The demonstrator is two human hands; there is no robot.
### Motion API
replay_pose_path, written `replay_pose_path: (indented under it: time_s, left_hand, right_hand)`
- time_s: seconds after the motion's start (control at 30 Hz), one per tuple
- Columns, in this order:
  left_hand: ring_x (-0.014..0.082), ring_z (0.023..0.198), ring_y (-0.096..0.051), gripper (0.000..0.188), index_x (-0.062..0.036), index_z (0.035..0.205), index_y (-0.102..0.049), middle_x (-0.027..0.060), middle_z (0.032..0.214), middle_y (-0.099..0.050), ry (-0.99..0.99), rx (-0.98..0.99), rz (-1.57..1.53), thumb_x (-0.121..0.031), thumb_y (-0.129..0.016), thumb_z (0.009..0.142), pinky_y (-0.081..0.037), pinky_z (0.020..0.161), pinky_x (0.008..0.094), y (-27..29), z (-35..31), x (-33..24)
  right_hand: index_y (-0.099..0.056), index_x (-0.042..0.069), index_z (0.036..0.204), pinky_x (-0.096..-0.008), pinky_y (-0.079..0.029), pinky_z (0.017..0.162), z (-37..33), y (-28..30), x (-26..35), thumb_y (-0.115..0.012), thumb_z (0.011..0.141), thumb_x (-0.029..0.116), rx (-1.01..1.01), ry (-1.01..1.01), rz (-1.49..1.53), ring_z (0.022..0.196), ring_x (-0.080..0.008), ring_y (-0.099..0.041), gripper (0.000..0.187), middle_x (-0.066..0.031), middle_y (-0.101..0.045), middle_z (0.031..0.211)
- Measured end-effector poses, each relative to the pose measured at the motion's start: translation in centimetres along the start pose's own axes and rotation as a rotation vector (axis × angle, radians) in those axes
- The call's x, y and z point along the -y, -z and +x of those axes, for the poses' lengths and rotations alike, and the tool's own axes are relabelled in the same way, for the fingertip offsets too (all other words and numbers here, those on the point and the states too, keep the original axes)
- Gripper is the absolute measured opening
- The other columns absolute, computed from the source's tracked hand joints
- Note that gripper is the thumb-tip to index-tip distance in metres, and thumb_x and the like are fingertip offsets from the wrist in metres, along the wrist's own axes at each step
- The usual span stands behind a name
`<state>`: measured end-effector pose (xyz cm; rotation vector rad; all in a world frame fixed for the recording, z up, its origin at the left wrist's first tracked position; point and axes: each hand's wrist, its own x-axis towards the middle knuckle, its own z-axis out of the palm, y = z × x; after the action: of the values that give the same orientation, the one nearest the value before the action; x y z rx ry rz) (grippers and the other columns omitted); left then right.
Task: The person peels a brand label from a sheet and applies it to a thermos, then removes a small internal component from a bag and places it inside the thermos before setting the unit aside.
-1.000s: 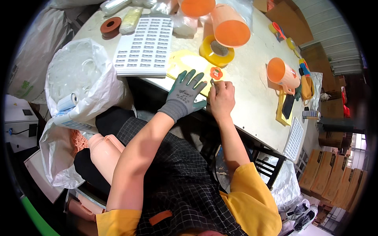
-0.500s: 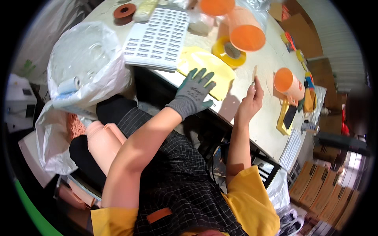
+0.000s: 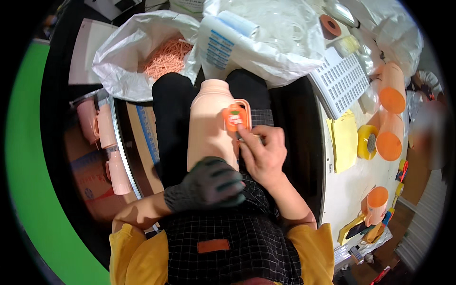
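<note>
A peach-coloured plastic jug (image 3: pixel 209 133) lies along my lap between my thighs, its neck pointing away from me and its handle (image 3: pixel 247 114) to the right. My bare right hand (image 3: pixel 263 154) pinches the lower edge of an orange, fruit-shaped label (image 3: pixel 235 118) with a green leaf. That label overlaps the jug's side beside the handle; whether it is stuck down I cannot tell. My left hand (image 3: pixel 211 183), in a grey-green glove, is at the jug's near end, blurred, its grip unclear.
White bags stand ahead, one holding peach strips (image 3: pixel 168 59), another clear plastic rings (image 3: pixel 278 28). On the right-hand table (image 3: pixel 339 194) are label sheets (image 3: pixel 339 80), yellow paper (image 3: pixel 344 142), a tape roll (image 3: pixel 367 142) and orange cups (image 3: pixel 390 137). More jugs (image 3: pixel 118 173) sit at left.
My view has swung from the table to my lap. The right hand has come from above the table to the jug, and my gloved hand has left the yellow paper for the jug's near end.
</note>
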<state>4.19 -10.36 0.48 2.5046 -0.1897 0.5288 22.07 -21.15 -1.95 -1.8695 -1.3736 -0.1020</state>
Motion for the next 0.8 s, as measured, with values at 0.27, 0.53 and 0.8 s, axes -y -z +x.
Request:
replay_pose_path:
  time_s: [0.27, 0.53, 0.8]
  left_hand:
    - [0.0383, 0.134, -0.052, 0.088, -0.0056, 0.142, -0.051, 0.0174, 0.146, -0.053, 0.458, -0.331, 0.224, -0.059, -0.084, 0.080, -0.043, 0.112, 0.0557, -2.0, -7.2, 2.9]
    - [0.0412, 0.139, -0.047, 0.099, -0.0013, 0.147, -0.046, 0.0219, 0.150, -0.048, 0.420, -0.399, 0.139, -0.058, -0.087, 0.077, -0.040, 0.116, 0.0586, -3.6, -7.6, 4.4]
    - [0.0415, 0.143, -0.043, 0.098, -0.0044, 0.150, -0.046, 0.0190, 0.155, -0.045, 0.466, -0.386, 0.085, -0.052, -0.086, 0.075, -0.038, 0.117, 0.0590, -4.6, -7.1, 3.8]
  right_hand:
    - [-0.079, 0.015, 0.125, -0.0287, -0.051, 0.064, 1.1, -2.6, 3.0, -0.086, 0.079, 0.013, 0.175, 0.197, -0.130, 0.081, -0.0186, -0.057, 0.047, -0.0019, -0.067, 0.104]
    - [-0.081, 0.013, 0.119, -0.0282, -0.050, 0.060, 1.8, -2.3, 5.3, -0.087, 0.080, 0.014, 0.221, 0.164, -0.285, 0.079, -0.0183, -0.058, 0.039, -0.0020, -0.065, 0.100]
    - [-0.080, 0.012, 0.118, -0.0289, -0.050, 0.059, 1.3, -2.5, 7.1, -0.086, 0.082, 0.015, 0.262, 0.050, -0.328, 0.080, -0.0192, -0.058, 0.037, -0.0025, -0.063, 0.097]
